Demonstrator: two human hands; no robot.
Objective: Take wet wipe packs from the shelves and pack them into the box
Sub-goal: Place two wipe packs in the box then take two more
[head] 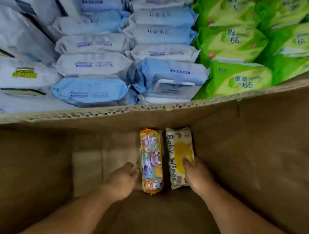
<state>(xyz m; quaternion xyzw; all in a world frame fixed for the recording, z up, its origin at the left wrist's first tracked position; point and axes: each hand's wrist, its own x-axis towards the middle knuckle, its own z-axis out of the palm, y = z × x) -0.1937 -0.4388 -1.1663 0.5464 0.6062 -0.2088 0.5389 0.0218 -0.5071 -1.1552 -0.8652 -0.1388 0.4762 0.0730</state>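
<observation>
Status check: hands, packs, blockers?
Left hand against orange pack, grip unclear. Right hand holds Baby Wipes pack. Both flat on box floor. No blockers seen.

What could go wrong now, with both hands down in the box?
1. The orange pack looks stood on edge, with only the left hand and open floor of the box beside it; it may tip that way.
2. The right hand holds the Baby Wipes pack apart from it; that gap may waste space.

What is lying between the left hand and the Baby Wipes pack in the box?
In the head view, the orange cartoon pack lies between left hand and Baby Wipes pack.
</observation>
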